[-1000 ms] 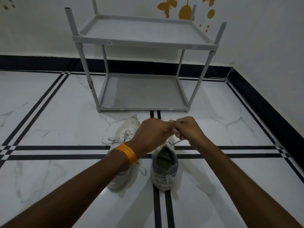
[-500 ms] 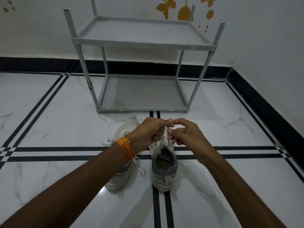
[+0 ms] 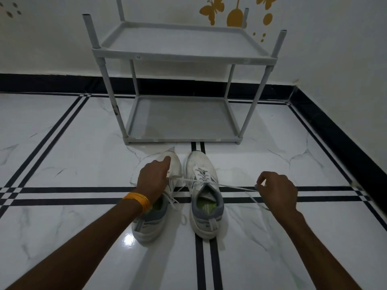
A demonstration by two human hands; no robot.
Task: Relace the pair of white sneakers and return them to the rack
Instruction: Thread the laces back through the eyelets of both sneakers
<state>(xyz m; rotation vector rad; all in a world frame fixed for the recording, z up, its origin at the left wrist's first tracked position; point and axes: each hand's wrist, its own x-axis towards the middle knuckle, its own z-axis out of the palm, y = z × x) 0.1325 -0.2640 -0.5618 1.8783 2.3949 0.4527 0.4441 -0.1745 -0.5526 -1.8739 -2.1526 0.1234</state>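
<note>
The 2 sneakers (image 3: 204, 197) stand on the floor (image 3: 62, 164) before the rack (image 3: 182, 51), both its shelves bare. The left hand (image 3: 154, 178) and right hand (image 3: 276, 190) each pinch a lace (image 3: 236, 186) end, pulled apart.

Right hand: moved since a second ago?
Yes. The right hand has swung out to the person's right, away from the right sneaker, pulling a lace end taut. It now sits well right of the double black floor stripe.

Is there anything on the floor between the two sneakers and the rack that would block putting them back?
Nothing visible. The sneakers sit just in front of the rack, with only bare floor between, and both shelves look free.
</note>
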